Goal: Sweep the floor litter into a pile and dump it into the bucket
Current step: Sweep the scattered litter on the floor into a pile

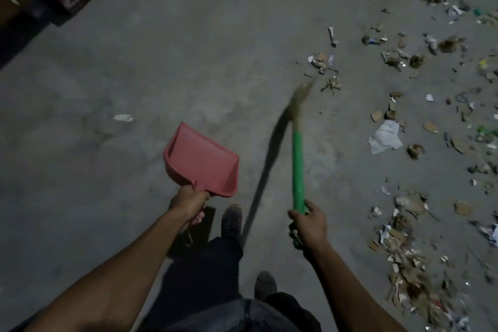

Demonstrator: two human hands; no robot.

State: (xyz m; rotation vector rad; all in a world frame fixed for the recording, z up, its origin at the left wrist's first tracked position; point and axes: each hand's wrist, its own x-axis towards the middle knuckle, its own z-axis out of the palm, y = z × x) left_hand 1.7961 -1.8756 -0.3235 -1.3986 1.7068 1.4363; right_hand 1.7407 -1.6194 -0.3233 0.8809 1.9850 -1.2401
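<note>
My left grip curls round the handle of a pink dustpan, held off the floor with its open mouth pointing away from me. My right grip wraps the green handle of a broom, whose blurred straw head reaches toward the nearest scraps. Litter of paper, card and dry debris spreads down the floor's right side. One pale scrap lies alone to the left. My dark shoes show below.
</note>
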